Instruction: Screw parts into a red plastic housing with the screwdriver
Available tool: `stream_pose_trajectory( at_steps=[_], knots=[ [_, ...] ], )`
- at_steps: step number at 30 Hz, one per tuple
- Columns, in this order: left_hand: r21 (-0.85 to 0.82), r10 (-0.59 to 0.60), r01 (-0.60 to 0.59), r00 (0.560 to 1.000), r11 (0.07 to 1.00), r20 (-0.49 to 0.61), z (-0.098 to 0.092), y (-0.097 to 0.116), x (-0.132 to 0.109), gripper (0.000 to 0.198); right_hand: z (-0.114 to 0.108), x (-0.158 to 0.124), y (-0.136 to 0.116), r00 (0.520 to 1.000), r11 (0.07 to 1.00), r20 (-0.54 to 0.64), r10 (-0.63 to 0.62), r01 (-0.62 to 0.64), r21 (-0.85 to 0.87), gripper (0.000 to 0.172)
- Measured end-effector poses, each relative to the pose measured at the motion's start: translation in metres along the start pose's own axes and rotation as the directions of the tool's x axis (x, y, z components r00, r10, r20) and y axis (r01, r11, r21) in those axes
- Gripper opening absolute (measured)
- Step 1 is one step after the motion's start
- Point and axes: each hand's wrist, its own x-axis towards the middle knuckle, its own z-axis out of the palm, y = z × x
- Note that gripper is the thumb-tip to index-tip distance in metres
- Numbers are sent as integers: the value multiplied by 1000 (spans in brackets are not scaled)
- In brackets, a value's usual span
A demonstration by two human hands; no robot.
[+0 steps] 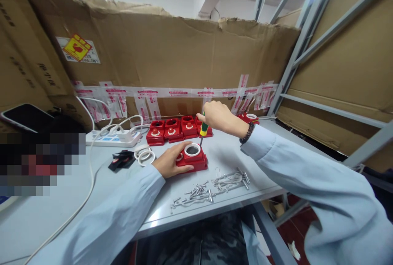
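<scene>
A red plastic housing [196,162] with a white ring on top lies on the grey table [92,183]. My left hand [170,162] rests on its left side, fingers curled around its edge, holding it down. My right hand [216,117] is closed around a screwdriver [203,131] with a green and yellow handle. The screwdriver stands nearly upright, its tip at the housing's right rear corner.
A row of several red housings [172,130] stands behind, one more [250,117] at the right. Loose screws [211,189] lie near the front edge. White rings [145,155], black parts [121,160], a power strip [112,138] and cables sit left. Cardboard walls surround; metal shelving stands right.
</scene>
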Motion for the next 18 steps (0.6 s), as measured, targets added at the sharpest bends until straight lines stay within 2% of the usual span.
stream_pose_trajectory(
  at_steps=[2,4,6,7,9,12,14,16,18],
  knots=[
    [-5,-7,7,1000,1000,1,0,1,0,75,-7,0,4,987,989,87,-137,131,70,26],
    [-15,-17,17,1000,1000,0,0,2,1,75,-15,0,10,934,947,185,-304,276,163,23],
    [-21,-25,25,1000,999,-1,-1,3,1,75,-21,0,15,887,917,258,-384,334,217,26],
    [-23,-26,26,1000,999,-2,-1,4,1,75,-23,0,15,882,924,289,-372,321,208,26],
    [-23,-23,23,1000,999,-5,-1,4,1,74,-24,2,13,914,965,313,-259,231,125,27],
    [-17,-15,15,1000,1000,-6,-1,5,1,74,-20,5,7,965,992,229,-124,124,17,39],
    [-11,-19,19,1000,1000,-3,-1,5,1,74,-19,8,5,964,983,193,-182,176,46,33],
    [-9,-23,23,1000,1000,0,-1,4,1,75,-20,8,9,921,947,229,-314,289,139,20],
    [-12,-21,21,1000,1000,7,-1,4,1,75,-24,6,16,869,900,259,-422,367,235,17]
  ],
)
